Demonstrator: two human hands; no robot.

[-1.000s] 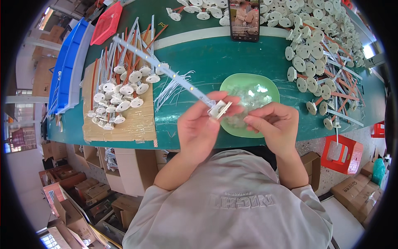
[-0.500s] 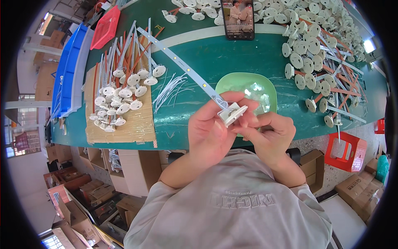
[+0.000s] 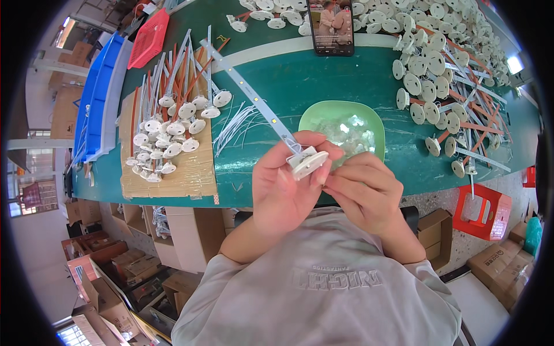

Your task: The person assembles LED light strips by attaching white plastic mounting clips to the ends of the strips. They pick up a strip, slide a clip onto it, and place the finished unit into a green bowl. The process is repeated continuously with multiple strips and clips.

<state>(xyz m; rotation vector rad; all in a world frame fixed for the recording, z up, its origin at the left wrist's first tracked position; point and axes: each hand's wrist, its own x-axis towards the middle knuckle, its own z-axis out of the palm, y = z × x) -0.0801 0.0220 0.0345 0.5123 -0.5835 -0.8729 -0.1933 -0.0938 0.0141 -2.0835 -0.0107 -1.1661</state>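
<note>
My left hand is closed on an LED strip assembly. Its narrow pale strip, dotted with small yellow LEDs, slants up to the far left. A white round base with thin white wires sits at its near end, between my left fingers. Close beside the base, my right hand is closed, thumb and fingers pinched together; what they hold, if anything, is too small to make out. Just beyond both hands stands a light green tray containing small clear plastic pieces.
Similar strip assemblies lie on a cardboard sheet at the left. Cut white wires lie beside it. More assemblies are heaped at the right. A phone stands at the back; blue bins and a red basket are at far left.
My left hand has shifted slightly left and nearer, turning the base so its round face shows more. My right hand has moved a little left and its fingers have curled tighter.
</note>
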